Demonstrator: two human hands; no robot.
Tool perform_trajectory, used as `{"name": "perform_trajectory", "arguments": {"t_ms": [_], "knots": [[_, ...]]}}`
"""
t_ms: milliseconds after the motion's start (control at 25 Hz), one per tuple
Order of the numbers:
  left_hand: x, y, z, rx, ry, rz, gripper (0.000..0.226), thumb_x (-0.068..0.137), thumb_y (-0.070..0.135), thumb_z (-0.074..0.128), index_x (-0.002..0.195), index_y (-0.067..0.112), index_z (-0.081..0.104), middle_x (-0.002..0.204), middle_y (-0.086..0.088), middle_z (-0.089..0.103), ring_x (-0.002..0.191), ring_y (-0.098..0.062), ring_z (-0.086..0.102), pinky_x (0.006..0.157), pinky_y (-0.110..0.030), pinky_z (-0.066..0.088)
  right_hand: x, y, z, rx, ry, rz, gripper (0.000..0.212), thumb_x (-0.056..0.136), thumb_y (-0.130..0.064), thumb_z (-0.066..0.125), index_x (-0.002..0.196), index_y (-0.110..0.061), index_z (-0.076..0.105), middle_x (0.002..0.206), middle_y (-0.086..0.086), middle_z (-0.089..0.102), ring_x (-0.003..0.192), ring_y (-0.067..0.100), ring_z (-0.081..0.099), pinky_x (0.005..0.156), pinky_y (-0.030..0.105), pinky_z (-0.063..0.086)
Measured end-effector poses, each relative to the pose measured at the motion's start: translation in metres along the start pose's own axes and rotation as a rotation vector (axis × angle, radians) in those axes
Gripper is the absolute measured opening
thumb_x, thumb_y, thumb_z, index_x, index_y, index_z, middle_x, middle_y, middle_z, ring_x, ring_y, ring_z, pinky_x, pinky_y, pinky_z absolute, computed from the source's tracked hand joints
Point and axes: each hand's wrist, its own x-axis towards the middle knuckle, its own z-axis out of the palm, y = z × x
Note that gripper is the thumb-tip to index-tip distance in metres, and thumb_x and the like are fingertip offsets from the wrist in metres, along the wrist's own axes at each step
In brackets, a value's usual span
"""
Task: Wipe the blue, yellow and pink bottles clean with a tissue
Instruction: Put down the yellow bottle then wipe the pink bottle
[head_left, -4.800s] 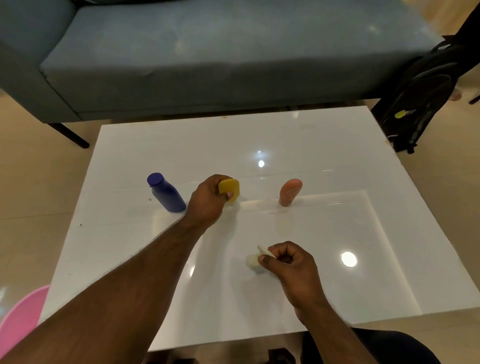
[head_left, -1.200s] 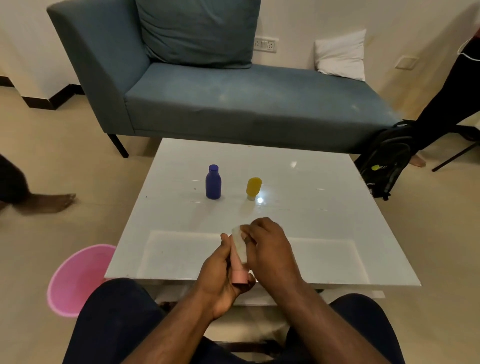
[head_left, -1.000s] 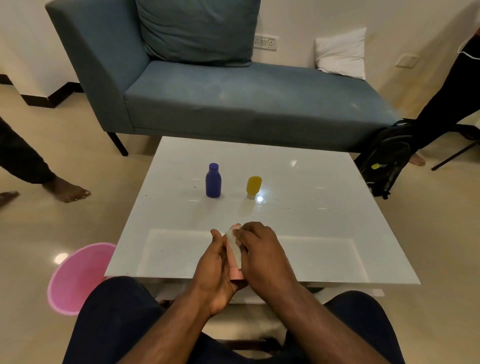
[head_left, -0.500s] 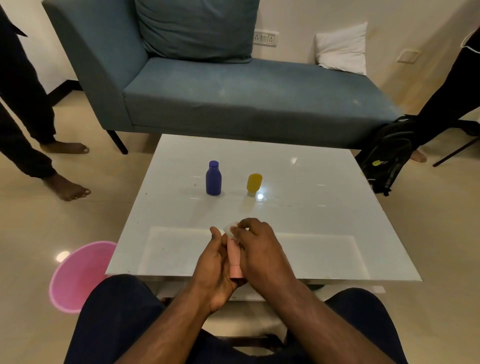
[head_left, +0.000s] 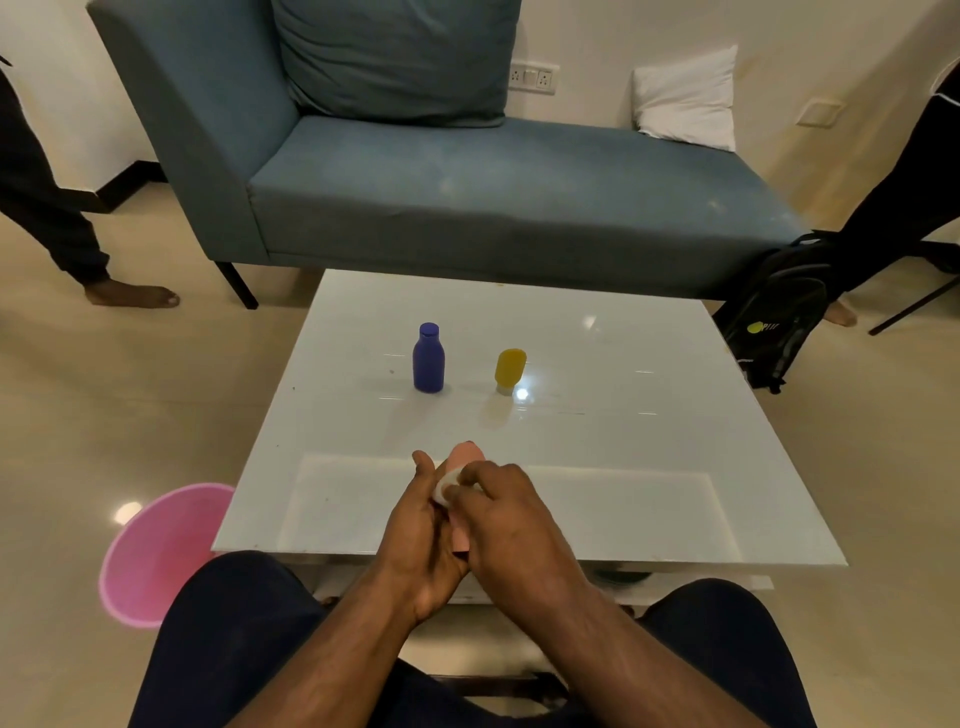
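My left hand (head_left: 415, 530) grips the pink bottle (head_left: 464, 457) over the near edge of the white table (head_left: 623, 467); its rounded top sticks out above my fingers, and its lower end shows between my palms. My right hand (head_left: 509, 525) presses a small white tissue (head_left: 445, 484) against the bottle's side. The blue bottle (head_left: 428, 358) stands upright mid-table. Just to its right, the yellow bottle (head_left: 509, 369) stands on its pale cap.
A pink bin (head_left: 156, 551) sits on the floor at the table's near left corner. A blue sofa (head_left: 467, 171) runs behind the table and a black backpack (head_left: 779, 312) leans at its right end. Other people's legs (head_left: 57, 218) stand at the far left and far right.
The pink bottle left the table and came into my left hand near my lap. My right hand with the tissue has slid down the bottle, and its rounded top now shows above my fingers.
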Motion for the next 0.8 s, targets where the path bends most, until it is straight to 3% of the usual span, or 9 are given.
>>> {"name": "perform_trajectory", "arguments": {"t_ms": [120,320,440,600,800], "knots": [[0.002,0.003,-0.003,-0.006,0.014,0.007,0.066,0.093,0.065,0.039,0.128,0.013,0.061,0.121,-0.019,0.071,0.107,-0.036,0.07,0.08,-0.049,0.06,-0.02,0.003,0.002,-0.036,0.039,-0.067,0.04,0.08,-0.01,0.067,0.117,-0.022,0.062,0.117,-0.001,0.06,0.103,0.017,0.053,0.082,0.027,0.048],[0.0,-0.003,0.004,0.05,0.003,0.002,0.06,0.086,0.049,0.06,0.134,0.013,0.058,0.128,-0.02,0.067,0.119,-0.037,0.062,0.101,-0.054,0.046,0.014,0.03,0.0,0.149,0.191,0.164,0.025,0.087,-0.014,0.061,0.11,-0.02,0.067,0.112,-0.003,0.062,0.105,0.008,0.05,0.091,0.019,0.044],[0.005,0.0,0.0,-0.008,0.016,-0.009,0.062,0.087,0.052,0.056,0.135,0.012,0.057,0.128,-0.019,0.067,0.122,-0.038,0.061,0.101,-0.056,0.048,0.008,0.024,0.003,0.245,0.187,0.208,0.024,0.09,-0.012,0.057,0.109,-0.021,0.067,0.106,-0.011,0.059,0.102,0.003,0.053,0.089,0.016,0.045],[0.008,0.004,-0.008,-0.01,0.033,-0.039,0.068,0.092,0.059,0.05,0.134,0.006,0.059,0.123,-0.021,0.067,0.116,-0.037,0.063,0.101,-0.054,0.05,-0.028,0.006,0.011,0.099,0.117,0.042,0.033,0.084,-0.007,0.063,0.115,-0.021,0.066,0.114,-0.004,0.061,0.104,0.011,0.052,0.089,0.023,0.048],[0.003,0.0,0.002,-0.057,0.002,-0.029,0.056,0.097,0.051,0.047,0.132,0.008,0.057,0.128,-0.021,0.067,0.122,-0.038,0.061,0.095,-0.056,0.052,0.004,0.026,0.003,0.208,0.209,0.18,0.024,0.088,-0.01,0.059,0.109,-0.018,0.068,0.108,-0.004,0.06,0.098,0.008,0.055,0.088,0.026,0.05]]}}
